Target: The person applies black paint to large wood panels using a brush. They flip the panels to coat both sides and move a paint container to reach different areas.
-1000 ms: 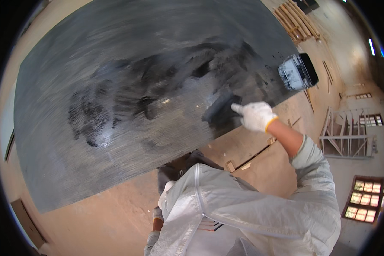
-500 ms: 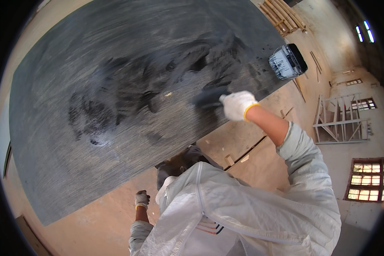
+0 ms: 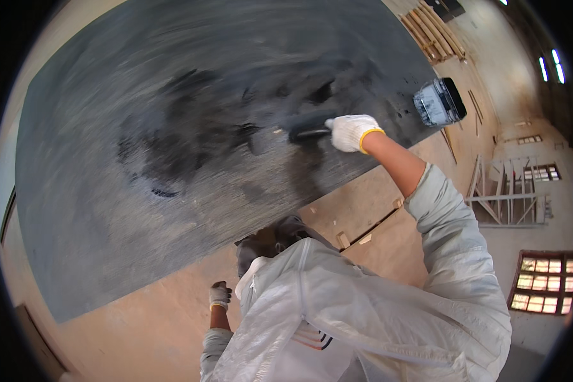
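Observation:
My right hand (image 3: 351, 132), in a white knitted glove with a yellow cuff, grips the handle of a broad brush (image 3: 309, 133) coated in black. Its blurred head rests against a large dark grey panel (image 3: 108, 254), over a fresh dark streak. Wet black patches spread across the panel's middle. My left hand (image 3: 219, 295), in a similar glove with dark fingertips, hangs below the panel's near edge. Its fingers are curled, with nothing visible in them. A paint-smeared square bucket (image 3: 436, 104) with a dark mouth stands at the panel's right end.
Bundled wooden poles (image 3: 433, 32) lie beyond the panel's far right corner. A metal frame (image 3: 506, 191) leans by the right wall, near a barred window (image 3: 544, 282). Wood scraps (image 3: 365, 239) lie on the brown floor (image 3: 178, 305) by my feet.
My right hand has moved the brush slightly up and away from the near edge, leaving a dark streak behind it. The whole view has shifted a little; my left hand stays low.

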Tool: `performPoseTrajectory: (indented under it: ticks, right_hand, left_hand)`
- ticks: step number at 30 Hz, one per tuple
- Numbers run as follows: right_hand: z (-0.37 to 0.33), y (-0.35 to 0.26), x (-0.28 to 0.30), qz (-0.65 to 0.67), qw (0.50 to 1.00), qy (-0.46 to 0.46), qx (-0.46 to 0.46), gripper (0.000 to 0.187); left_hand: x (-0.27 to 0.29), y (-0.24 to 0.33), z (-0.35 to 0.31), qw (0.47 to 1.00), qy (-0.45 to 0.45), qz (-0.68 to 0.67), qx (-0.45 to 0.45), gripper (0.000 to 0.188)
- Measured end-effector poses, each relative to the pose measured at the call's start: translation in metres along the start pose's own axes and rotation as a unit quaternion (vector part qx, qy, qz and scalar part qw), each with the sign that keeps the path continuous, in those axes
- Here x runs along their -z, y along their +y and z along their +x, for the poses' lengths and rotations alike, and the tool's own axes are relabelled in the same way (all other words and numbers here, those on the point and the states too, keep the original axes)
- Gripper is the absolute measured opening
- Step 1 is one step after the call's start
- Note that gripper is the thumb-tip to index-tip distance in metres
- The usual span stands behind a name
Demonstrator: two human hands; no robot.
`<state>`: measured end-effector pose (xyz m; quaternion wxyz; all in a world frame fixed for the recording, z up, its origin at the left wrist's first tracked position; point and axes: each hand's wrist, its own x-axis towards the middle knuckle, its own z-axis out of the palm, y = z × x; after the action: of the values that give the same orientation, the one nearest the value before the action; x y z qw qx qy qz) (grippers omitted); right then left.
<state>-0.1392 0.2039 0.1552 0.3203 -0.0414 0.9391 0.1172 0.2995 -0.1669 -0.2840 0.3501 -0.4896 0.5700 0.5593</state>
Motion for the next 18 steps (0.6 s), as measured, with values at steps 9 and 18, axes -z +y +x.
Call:
performPoseTrajectory:
  ticks: [9, 18]
  right_hand:
    - [0.035, -0.013, 0.004, -0.075, 0.996, -0.036, 0.023, 0.039]
    - [0.023, -0.009, 0.018, -0.141, 0.990, -0.006, 0.032, 0.047]
  left_hand:
    - [0.023, 0.002, 0.002, 0.996, 0.036, -0.076, -0.006, 0.025]
    - [0.009, -0.025, 0.001, 0.994, 0.026, -0.103, -0.002, 0.026]
